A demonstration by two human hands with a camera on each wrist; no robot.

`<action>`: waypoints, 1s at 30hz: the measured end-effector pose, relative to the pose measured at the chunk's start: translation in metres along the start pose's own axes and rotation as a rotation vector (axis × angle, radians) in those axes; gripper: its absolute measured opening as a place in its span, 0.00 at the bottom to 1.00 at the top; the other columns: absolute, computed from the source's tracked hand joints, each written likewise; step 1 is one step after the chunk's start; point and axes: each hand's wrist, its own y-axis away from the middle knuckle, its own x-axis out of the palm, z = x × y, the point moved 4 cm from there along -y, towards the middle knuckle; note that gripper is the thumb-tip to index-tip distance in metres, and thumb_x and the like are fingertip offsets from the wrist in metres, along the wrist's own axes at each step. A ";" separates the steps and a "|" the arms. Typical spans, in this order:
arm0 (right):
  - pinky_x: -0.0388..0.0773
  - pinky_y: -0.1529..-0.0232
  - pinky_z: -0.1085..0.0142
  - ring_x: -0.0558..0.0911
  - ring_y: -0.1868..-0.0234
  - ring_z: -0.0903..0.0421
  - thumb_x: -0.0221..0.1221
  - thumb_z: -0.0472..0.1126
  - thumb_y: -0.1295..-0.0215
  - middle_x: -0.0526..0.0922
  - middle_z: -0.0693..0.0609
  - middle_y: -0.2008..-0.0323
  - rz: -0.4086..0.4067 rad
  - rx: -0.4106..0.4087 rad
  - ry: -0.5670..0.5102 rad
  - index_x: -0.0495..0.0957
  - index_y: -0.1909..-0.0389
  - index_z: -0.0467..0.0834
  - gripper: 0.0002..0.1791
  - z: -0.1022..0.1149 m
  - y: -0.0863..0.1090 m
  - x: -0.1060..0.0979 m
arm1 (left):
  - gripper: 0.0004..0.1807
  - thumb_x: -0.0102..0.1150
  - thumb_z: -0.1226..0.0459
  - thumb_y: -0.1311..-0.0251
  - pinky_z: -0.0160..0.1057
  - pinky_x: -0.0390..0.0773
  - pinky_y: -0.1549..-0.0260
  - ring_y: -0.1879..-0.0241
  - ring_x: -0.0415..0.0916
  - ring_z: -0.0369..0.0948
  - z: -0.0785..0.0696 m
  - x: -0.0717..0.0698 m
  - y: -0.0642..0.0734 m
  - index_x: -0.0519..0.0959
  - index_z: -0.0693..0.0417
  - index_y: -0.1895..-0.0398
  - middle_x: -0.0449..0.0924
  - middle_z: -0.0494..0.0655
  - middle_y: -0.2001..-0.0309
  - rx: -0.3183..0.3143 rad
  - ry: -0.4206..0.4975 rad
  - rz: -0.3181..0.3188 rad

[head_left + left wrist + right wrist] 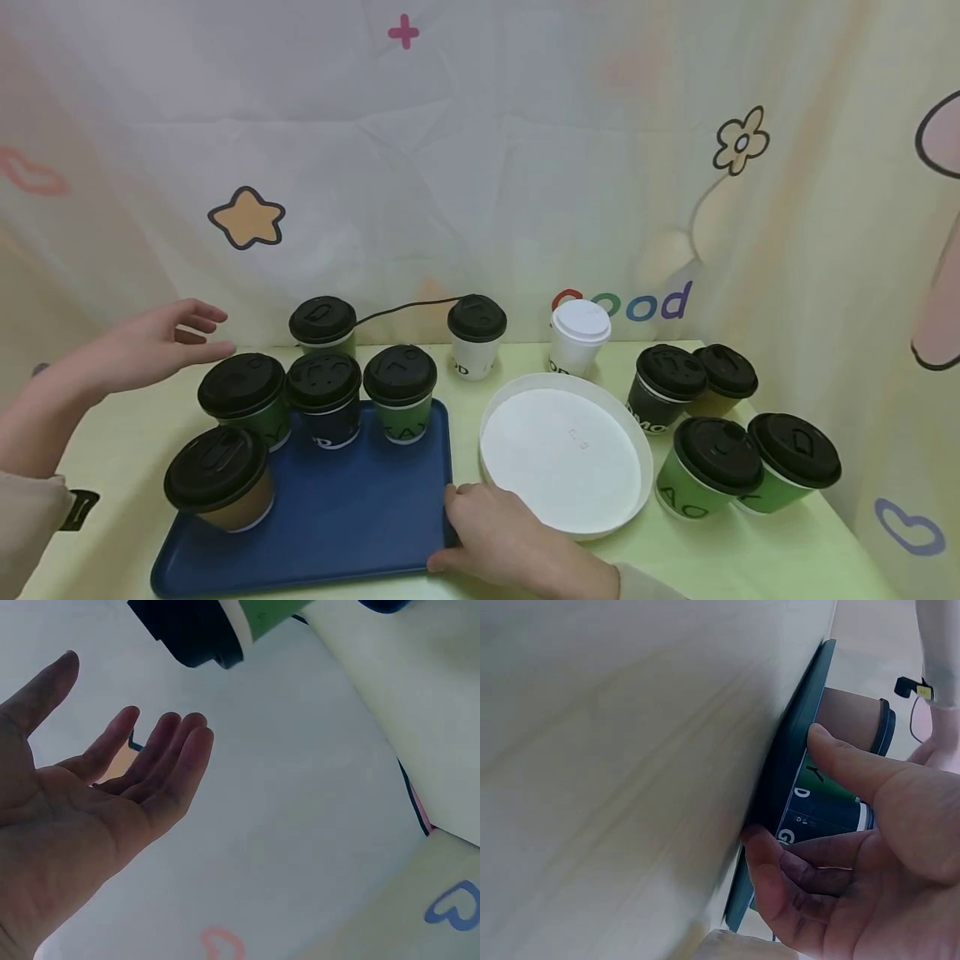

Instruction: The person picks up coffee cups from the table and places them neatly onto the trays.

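My right hand grips the right edge of a blue tray; in the right wrist view, its thumb lies at the rim and its fingers are curled against the side. On the tray stand a brown lidded paper cup, a large green cup, a dark cup and a smaller green cup. Over the table's left side, my left hand hovers with loosely bent fingers, holding nothing. It is nearest the large green cup, apart from it. Its palm shows in the left wrist view.
Behind the tray are a black-lidded cup, a white cup with black lid and a white-lidded cup. A round white tray lies right of the blue one. Several lidded cups stand at the right. A curtain hangs behind.
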 end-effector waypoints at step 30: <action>0.82 0.61 0.65 0.81 0.61 0.63 0.74 0.64 0.45 0.84 0.52 0.61 0.067 0.027 -0.048 0.80 0.43 0.37 0.40 -0.004 -0.004 0.003 | 0.35 0.63 0.67 0.30 0.69 0.61 0.35 0.29 0.53 0.71 -0.060 0.028 -0.090 0.61 0.70 0.26 0.57 0.75 0.27 0.190 -0.240 0.166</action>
